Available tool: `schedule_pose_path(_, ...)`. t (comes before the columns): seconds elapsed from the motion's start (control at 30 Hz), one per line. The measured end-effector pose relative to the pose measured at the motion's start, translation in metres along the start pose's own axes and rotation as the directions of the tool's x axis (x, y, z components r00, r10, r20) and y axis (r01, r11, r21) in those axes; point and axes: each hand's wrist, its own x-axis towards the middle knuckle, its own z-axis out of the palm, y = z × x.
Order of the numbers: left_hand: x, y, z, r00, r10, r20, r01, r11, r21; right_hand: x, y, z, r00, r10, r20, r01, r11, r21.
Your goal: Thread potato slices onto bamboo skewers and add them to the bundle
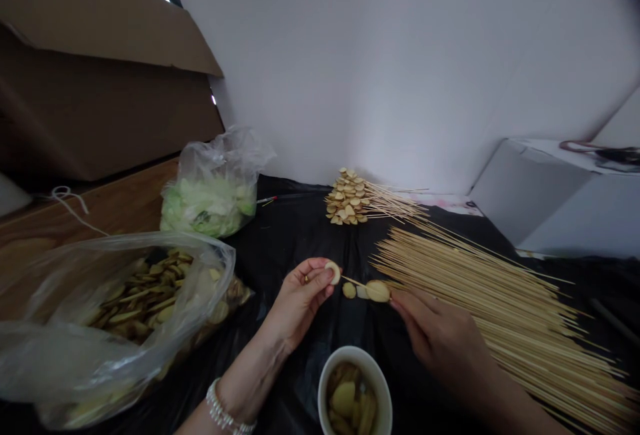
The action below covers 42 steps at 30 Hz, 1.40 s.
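Note:
My left hand [300,298] pinches a pale potato slice [333,271] between thumb and fingers, right at the tip of a bamboo skewer [356,282]. My right hand [435,331] grips that skewer, which carries another potato slice [377,291] close to my fingers. A small slice [349,290] lies on the black sheet just below the skewer. A white bowl [380,381] with potato slices in liquid stands near me, between my wrists.
A clear bag of potato slices [145,301] lies at the left, a bag of green leaves [213,195] behind it. Loose skewers [500,308] fan out at the right. Finished skewers [350,198] are stacked by the wall. A cardboard box [100,75] and a white box [550,195] flank the table.

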Motion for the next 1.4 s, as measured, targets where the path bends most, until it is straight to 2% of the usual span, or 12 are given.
schedule_pose_path(0.3, -0.002, 0.002, 0.001, 1.000, 0.025, 0.017, -0.026, 0.998, 0.050, 0.001, -0.001, -0.001, 0.999, -0.021, -0.036, 0.022, 0.999, 0.023)
schedule_pose_path(0.53, -0.001, 0.001, 0.000, 0.998, 0.065, 0.015, -0.067, 0.987, 0.149, -0.003, -0.001, 0.004, 0.999, -0.009, 0.043, 0.006, 0.998, 0.069)
schedule_pose_path(0.63, 0.002, -0.003, -0.002, 0.999, 0.046, 0.009, -0.047, 0.986, 0.163, -0.003, 0.000, 0.009, 0.998, 0.003, 0.058, -0.009, 0.995, 0.100)
schedule_pose_path(0.83, 0.007, -0.010, -0.006, 0.999, 0.046, -0.020, -0.041, 0.977, 0.209, 0.003, 0.006, 0.013, 0.991, 0.038, 0.129, -0.046, 0.997, 0.066)
schedule_pose_path(0.93, 0.000, 0.000, -0.005, 0.999, -0.004, -0.037, 0.012, 0.976, 0.217, 0.010, 0.007, 0.003, 0.984, 0.033, 0.178, -0.046, 0.996, 0.070)
schedule_pose_path(1.07, -0.007, 0.029, 0.003, 0.998, -0.065, -0.006, 0.065, 0.965, 0.255, 0.029, 0.007, -0.021, 0.967, -0.001, 0.254, -0.017, 0.998, 0.068)
schedule_pose_path(1.13, 0.001, 0.040, 0.010, 0.998, -0.052, 0.026, 0.043, 0.960, 0.276, 0.043, 0.011, -0.028, 0.967, -0.003, 0.255, -0.018, 0.996, 0.082)
schedule_pose_path(1.2, 0.020, 0.041, 0.019, 1.000, -0.006, 0.030, -0.003, 0.962, 0.273, 0.057, 0.020, -0.025, 0.974, 0.030, 0.226, -0.041, 0.998, 0.046)
schedule_pose_path(1.27, 0.046, 0.033, 0.027, 0.997, 0.075, -0.007, -0.071, 0.968, 0.239, 0.067, 0.032, -0.014, 0.979, 0.100, 0.180, -0.089, 0.994, -0.070)
schedule_pose_path(1.33, 0.071, 0.019, 0.032, 0.994, 0.088, -0.062, -0.075, 0.979, 0.191, 0.073, 0.043, 0.003, 0.976, 0.179, 0.120, -0.152, 0.967, -0.206)
schedule_pose_path(1.4, 0.091, 0.004, 0.035, 0.989, 0.113, -0.094, -0.097, 0.982, 0.160, 0.074, 0.053, 0.019, 0.976, 0.195, 0.092, -0.163, 0.946, -0.279)
